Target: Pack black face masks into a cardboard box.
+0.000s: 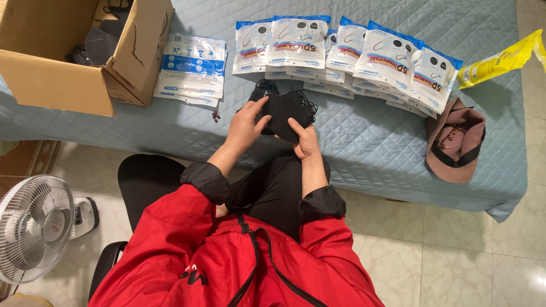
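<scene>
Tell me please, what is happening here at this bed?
A seated person in a red jacket holds a stack of black masks in both hands, left hand and right hand, over the edge of a quilted bed. A row of filled white pouches lies beyond, flat pouches beside an open box, and a brown cap to the right.

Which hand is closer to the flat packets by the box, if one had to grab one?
Probably the left hand. It holds the black masks on the side nearer the flat packets; the right hand is farther away.
</scene>
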